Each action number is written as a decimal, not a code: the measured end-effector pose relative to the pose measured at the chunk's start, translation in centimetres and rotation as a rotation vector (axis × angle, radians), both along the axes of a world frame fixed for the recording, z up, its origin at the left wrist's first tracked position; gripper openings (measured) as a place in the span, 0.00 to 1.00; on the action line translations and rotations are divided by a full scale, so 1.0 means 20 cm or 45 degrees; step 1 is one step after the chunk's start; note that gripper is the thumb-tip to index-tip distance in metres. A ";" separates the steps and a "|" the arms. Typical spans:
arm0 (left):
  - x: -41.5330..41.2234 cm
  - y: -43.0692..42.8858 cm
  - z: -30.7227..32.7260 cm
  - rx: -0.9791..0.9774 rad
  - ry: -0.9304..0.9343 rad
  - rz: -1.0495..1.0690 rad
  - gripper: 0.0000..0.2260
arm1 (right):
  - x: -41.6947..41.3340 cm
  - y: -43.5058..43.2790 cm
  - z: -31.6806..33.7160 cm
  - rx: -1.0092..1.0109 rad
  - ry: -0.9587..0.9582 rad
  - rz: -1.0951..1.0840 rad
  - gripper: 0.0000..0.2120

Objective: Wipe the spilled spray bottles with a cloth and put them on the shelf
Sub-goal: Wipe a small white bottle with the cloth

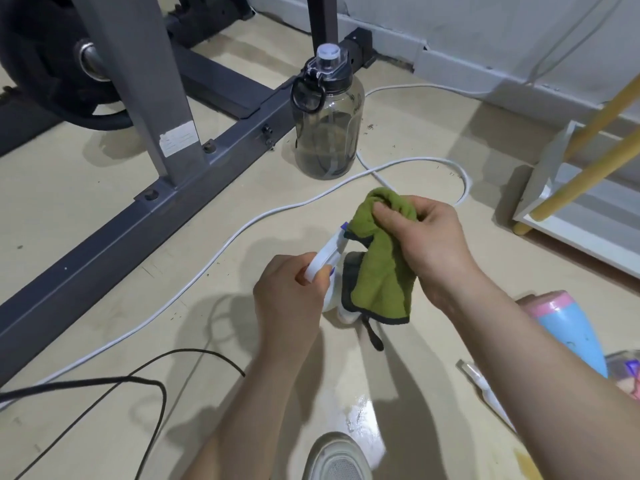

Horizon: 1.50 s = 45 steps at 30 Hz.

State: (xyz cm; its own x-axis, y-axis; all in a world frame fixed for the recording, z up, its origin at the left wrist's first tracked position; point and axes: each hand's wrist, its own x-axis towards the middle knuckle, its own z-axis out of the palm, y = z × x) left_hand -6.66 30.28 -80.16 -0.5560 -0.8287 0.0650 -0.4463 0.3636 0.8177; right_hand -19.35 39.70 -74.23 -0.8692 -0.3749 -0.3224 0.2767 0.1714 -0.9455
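My left hand (pixel 289 292) grips a white spray bottle (pixel 327 256) by its trigger head, above the floor at the middle of the view. Its blue nozzle tip points up and away from me. My right hand (pixel 427 242) is closed on a green cloth (pixel 375 271) with a dark edge, and the cloth drapes over the bottle's body and hides most of it. A blue bottle with a pink band (pixel 568 327) lies on the floor at the right, partly behind my right forearm. The white shelf (pixel 588 216) with yellow rods stands at the far right.
A large smoky water jug (pixel 327 133) stands ahead beside a grey exercise machine frame (pixel 145 206). A white cable (pixel 242 233) and a black cable (pixel 138 379) cross the floor. A wet patch (pixel 360 420) shines near my shoe (pixel 337 459). More spilled items (pixel 623 375) lie at the right edge.
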 end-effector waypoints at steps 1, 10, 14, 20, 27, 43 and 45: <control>0.00 0.01 0.00 -0.004 -0.008 -0.019 0.04 | 0.03 -0.04 -0.01 0.100 0.118 0.055 0.04; 0.01 0.02 0.01 0.107 0.018 -0.013 0.06 | 0.13 0.01 0.01 0.168 0.027 0.427 0.03; 0.04 0.01 -0.02 0.175 -0.028 -0.052 0.14 | -0.02 0.32 0.07 -0.296 -0.350 0.249 0.06; 0.18 0.19 -0.12 0.159 -0.093 -0.079 0.17 | 0.00 0.59 -0.06 -0.323 -0.563 0.211 0.15; 0.05 0.27 -0.19 0.104 -0.381 -0.473 0.27 | 0.24 0.63 -0.26 0.193 -0.208 0.058 0.04; 0.14 0.73 0.16 0.771 -0.325 -1.154 0.15 | 0.56 1.14 0.10 -0.309 -0.684 -0.651 0.08; 0.10 0.76 0.27 0.684 -0.367 -1.155 0.05 | 0.63 1.28 0.16 -0.300 -0.686 -0.815 0.08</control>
State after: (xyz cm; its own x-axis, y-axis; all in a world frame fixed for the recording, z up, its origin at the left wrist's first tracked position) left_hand -4.71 45.50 -74.76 -0.9104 0.0156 -0.4135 -0.3929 0.2810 0.8756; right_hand -6.83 65.21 -71.12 -0.6868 0.0253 -0.7264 0.6734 -0.3539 -0.6490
